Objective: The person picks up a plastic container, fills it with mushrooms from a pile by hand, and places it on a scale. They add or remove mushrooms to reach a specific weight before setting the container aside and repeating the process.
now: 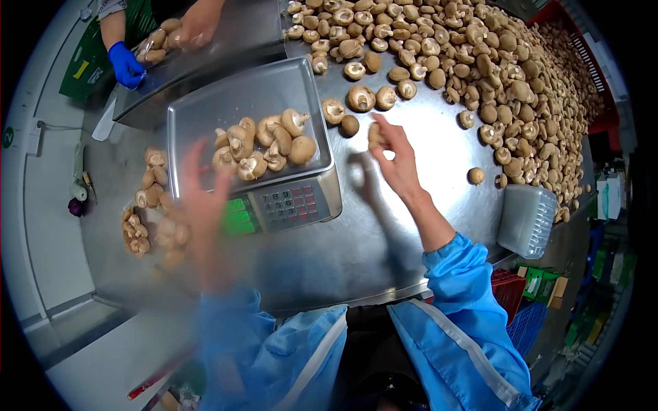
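Note:
My right hand [395, 154] is over the steel table, its thumb and fingers closed on a mushroom [375, 135]. My left hand [204, 185], smeared by motion, is above the front left corner of the scale's tray [205, 101]. Whether it holds anything does not show. Several brown mushrooms [267, 140] lie in the middle of that tray. Below the tray are the scale's keypad [288, 203] and a lit green display [240, 216], partly behind my left hand.
A large mushroom pile [507, 75] spreads over the back right, beside a red crate [606, 89]. Clear plastic trays [526, 220] stand at the right edge. More mushrooms [152, 185] lie left of the scale. A co-worker's blue-gloved hand [125, 65] is at the upper left.

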Action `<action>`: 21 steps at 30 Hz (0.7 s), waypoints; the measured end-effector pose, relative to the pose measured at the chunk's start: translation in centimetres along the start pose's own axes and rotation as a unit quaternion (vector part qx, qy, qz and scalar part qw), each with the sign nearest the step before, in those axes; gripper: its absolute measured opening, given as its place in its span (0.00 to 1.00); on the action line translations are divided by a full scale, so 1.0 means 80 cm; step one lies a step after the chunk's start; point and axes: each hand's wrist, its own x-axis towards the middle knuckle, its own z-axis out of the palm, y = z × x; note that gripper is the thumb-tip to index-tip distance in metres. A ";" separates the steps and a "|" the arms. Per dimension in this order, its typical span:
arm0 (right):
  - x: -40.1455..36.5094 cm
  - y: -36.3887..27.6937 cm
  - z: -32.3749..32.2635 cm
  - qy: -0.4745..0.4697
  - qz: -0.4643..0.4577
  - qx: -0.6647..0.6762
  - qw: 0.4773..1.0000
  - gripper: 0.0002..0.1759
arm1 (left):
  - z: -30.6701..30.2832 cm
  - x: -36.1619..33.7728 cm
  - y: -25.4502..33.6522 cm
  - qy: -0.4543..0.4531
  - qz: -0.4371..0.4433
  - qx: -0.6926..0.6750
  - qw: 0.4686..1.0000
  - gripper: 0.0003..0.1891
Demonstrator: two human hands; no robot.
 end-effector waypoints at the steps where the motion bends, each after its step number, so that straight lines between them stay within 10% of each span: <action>1: 0.006 -0.034 0.014 -0.016 -0.033 0.062 0.997 0.30 | 0.004 0.001 0.008 -0.042 0.069 0.050 0.995 0.31; 4: 0.021 -0.119 0.049 -0.033 -0.238 0.017 0.970 0.25 | 0.025 0.007 0.005 -0.093 0.167 0.101 0.976 0.40; 21: 0.050 -0.108 0.120 -0.051 -0.212 -0.139 0.966 0.25 | 0.042 0.012 -0.012 -0.059 0.102 0.051 0.992 0.35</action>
